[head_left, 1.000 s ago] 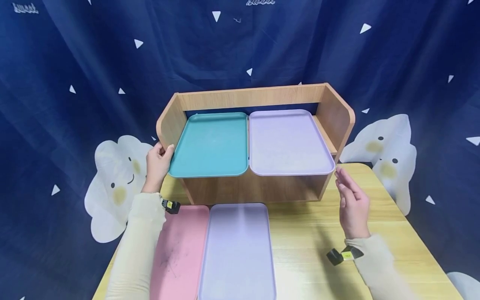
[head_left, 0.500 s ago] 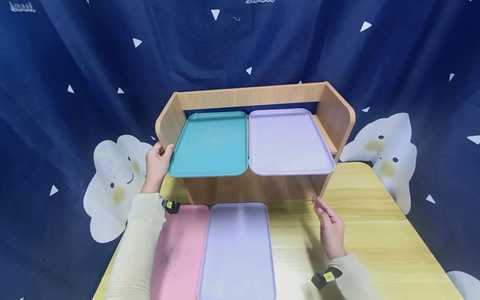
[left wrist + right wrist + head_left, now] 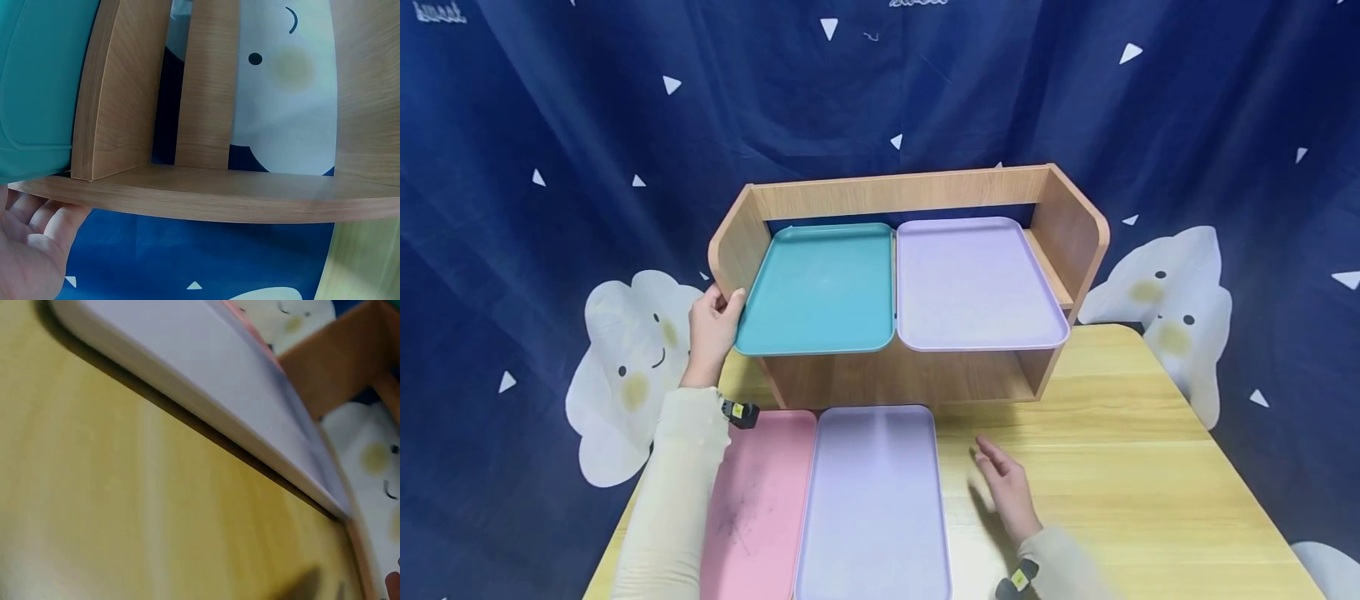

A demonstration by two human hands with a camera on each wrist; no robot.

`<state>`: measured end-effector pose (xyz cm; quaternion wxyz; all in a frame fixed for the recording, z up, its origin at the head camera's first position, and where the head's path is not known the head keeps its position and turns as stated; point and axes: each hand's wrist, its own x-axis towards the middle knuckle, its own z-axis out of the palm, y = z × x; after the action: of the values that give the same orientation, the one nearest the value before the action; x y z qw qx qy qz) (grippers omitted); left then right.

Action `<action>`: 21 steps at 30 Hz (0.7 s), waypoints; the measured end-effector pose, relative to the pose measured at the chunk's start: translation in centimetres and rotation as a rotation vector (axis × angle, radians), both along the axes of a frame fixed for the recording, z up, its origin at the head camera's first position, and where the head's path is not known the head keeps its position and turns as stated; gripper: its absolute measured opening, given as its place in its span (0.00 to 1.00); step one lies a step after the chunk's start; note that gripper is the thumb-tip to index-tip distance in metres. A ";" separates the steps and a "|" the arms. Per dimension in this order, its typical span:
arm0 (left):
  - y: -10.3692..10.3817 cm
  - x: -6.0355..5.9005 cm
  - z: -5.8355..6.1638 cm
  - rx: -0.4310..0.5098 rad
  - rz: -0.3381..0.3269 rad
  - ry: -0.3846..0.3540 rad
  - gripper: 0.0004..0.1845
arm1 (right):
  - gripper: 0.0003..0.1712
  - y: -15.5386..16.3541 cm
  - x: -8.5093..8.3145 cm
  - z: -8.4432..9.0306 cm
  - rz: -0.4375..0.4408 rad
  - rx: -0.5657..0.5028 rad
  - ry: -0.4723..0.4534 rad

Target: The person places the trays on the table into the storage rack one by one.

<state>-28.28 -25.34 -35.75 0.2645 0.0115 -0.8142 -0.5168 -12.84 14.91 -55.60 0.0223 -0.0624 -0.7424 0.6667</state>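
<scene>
My left hand [image 3: 712,335] holds the left side panel of a two-tier wooden shelf [image 3: 895,187], thumb in front and fingers round the outer face. In the left wrist view, its fingers [image 3: 47,215] lie along that panel's outside, beside the teal tray [image 3: 37,81]. On the shelf's upper tier, the teal tray [image 3: 823,287] and a lilac tray [image 3: 981,283] lie side by side, their front edges jutting out. My right hand [image 3: 1009,492] holds nothing, fingers loosely extended above the table, right of a second lilac tray [image 3: 876,500].
A pink tray [image 3: 763,500] with dark marks lies left of the lower lilac tray on the wooden table [image 3: 1150,467]. The shelf's lower tier [image 3: 902,379] is open at the front. A dark blue curtain [image 3: 880,92] hangs behind.
My right hand has moved from beside the shelf's right front corner down and left toward the lower lilac tray. The left hand keeps its hold, and the trays have stayed in place.
</scene>
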 end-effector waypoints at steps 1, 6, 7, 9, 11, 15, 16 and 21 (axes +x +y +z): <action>0.0 0.0 0.0 0.001 0.001 -0.003 0.18 | 0.24 -0.4 0.1 -0.3 0.016 0.022 -0.005; 0.0 0.1 0.0 0.010 0.002 -0.021 0.19 | 0.26 -2.1 1.0 -1.3 0.071 0.039 -0.032; 0.0 0.2 0.0 0.014 0.002 -0.024 0.19 | 0.27 -2.3 1.2 -1.4 0.079 0.036 -0.037; 0.0 0.2 0.0 0.018 0.003 -0.029 0.19 | 0.27 -2.8 1.6 -1.6 0.089 0.044 -0.040; 0.0 0.3 0.1 0.023 0.004 -0.032 0.19 | 0.29 -3.3 2.2 -1.7 0.099 0.050 -0.046; 0.1 0.4 0.3 0.038 0.000 -0.028 0.19 | 0.31 -4.2 3.2 -2.2 0.123 0.108 -0.035; 0.1 0.4 0.3 0.039 -0.003 -0.025 0.19 | 0.31 -4.4 3.5 -2.2 0.131 0.134 -0.025; 0.1 0.4 0.1 0.042 -0.015 -0.028 0.19 | 0.33 -4.8 4.5 -2.4 0.155 0.224 -0.001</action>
<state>-27.91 -25.26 -35.60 0.2489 0.0182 -0.8068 -0.5355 -8.33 10.15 -58.00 -0.0229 -0.0021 -0.8146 0.5795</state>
